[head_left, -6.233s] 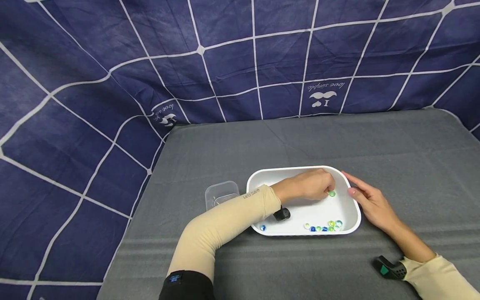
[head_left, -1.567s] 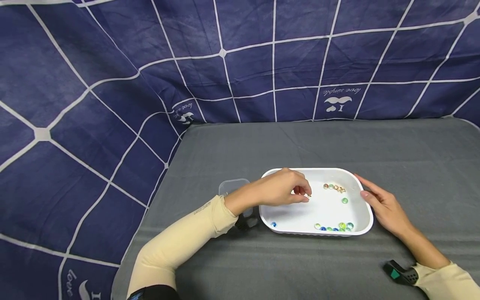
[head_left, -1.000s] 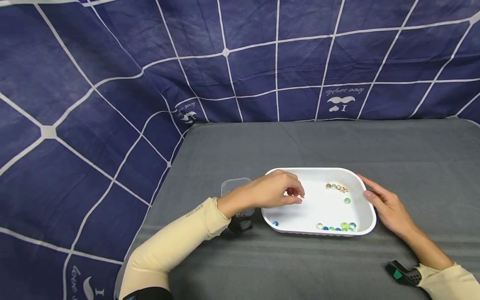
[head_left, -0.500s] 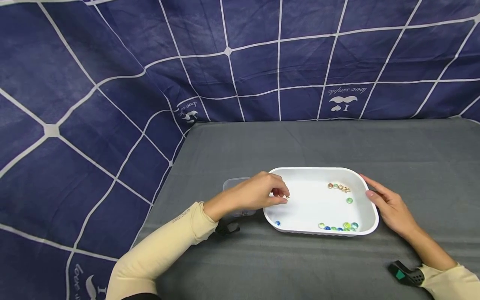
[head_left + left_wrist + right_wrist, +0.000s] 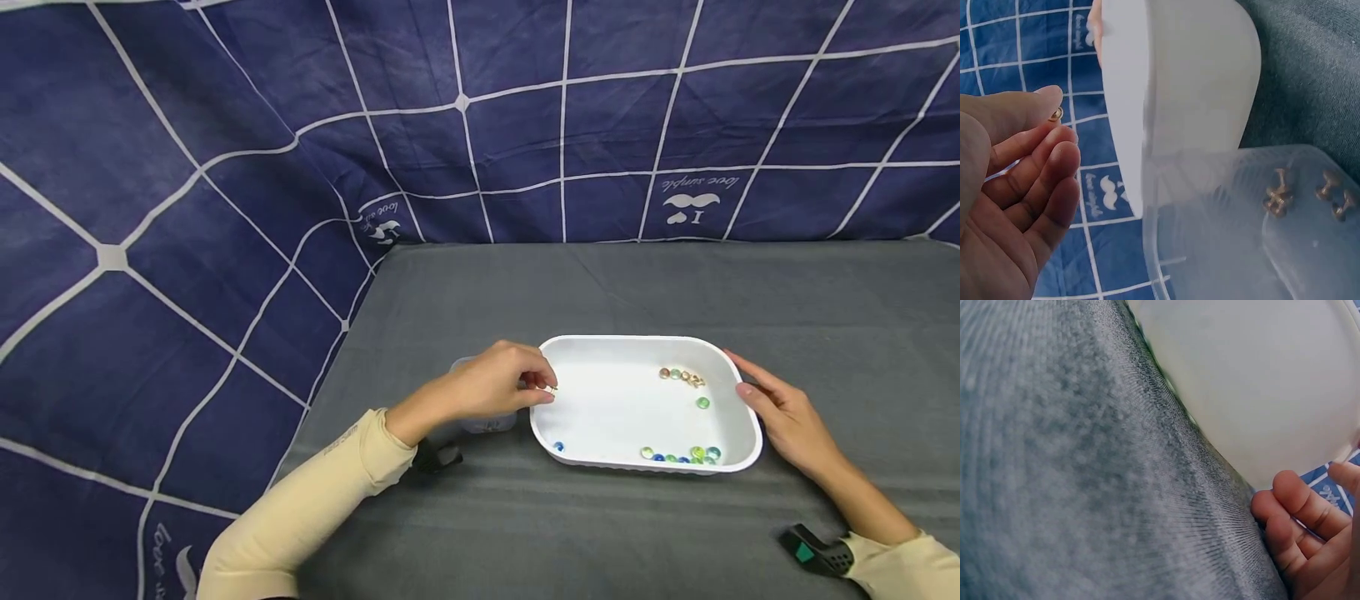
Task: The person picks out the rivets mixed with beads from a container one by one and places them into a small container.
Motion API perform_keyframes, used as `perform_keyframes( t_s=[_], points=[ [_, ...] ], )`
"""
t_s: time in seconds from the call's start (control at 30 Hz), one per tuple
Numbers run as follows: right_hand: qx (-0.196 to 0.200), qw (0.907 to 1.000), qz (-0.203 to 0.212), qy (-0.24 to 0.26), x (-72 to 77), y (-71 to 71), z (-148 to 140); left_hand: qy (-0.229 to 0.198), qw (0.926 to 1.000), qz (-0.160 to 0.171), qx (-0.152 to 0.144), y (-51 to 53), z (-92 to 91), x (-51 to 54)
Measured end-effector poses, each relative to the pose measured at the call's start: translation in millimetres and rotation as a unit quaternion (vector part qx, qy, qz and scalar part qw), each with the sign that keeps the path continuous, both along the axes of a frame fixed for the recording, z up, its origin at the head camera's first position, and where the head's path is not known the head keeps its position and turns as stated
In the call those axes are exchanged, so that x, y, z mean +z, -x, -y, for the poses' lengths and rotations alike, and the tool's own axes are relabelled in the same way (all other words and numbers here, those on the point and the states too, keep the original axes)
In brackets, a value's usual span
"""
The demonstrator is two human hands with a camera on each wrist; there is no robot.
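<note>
My left hand [image 5: 498, 382] is over the left end of the white tray [image 5: 622, 340], pinching a small gold-coloured stud [image 5: 1056, 114] between thumb and forefinger. In the left wrist view its other fingers are curled loosely. Below that hand stands a clear plastic box [image 5: 1210, 262] with several similar studs [image 5: 1280, 194] inside; the forearm hides part of it in the head view. My right hand [image 5: 783, 412] rests against the tray's right end, thumb by the rim and forefinger extended along the outside. The right wrist view shows its fingertips close to the tray's outer wall.
Green, yellow and blue glass marbles [image 5: 697, 452] lie along the tray's near side, with one blue marble [image 5: 558, 447] at near left. More gold-coloured studs [image 5: 693, 380] lie at far right beside two marbles. A blue checked cloth [image 5: 517, 142] hangs behind the grey table [image 5: 480, 292].
My left hand has come up from the tray's far right with the stud and moved left to its left rim. The right hand stays at the right end. The head view has shifted slightly.
</note>
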State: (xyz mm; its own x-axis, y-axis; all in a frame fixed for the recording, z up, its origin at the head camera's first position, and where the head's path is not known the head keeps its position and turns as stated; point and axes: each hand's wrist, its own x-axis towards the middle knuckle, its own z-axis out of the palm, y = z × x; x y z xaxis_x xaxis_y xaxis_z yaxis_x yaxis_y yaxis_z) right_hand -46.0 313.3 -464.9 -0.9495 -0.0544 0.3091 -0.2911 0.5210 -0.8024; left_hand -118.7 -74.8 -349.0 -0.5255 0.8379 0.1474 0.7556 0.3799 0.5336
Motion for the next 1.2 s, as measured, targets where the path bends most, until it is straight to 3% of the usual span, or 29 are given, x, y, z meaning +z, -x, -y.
perform_keyframes(
  t_s=[0.4, 0.77, 1.2],
  points=[
    [-0.006, 0.9998, -0.01, -0.019, -0.3, 2.7, 0, -0.021, 0.9991, -0.012, 0.035, 0.8, 26.0, -0.9],
    [-0.019, 0.9995, 0.022, -0.01, 1.0, -0.6, -2, -0.036, 0.9975, -0.019, 0.058, 1.1, 41.6, -0.4],
    [-0.026, 0.9992, 0.012, -0.026, 2.7, -0.7, -1, -0.026, 0.9956, -0.026, 0.086, 1.1, 57.1, -2.5]
  ],
)
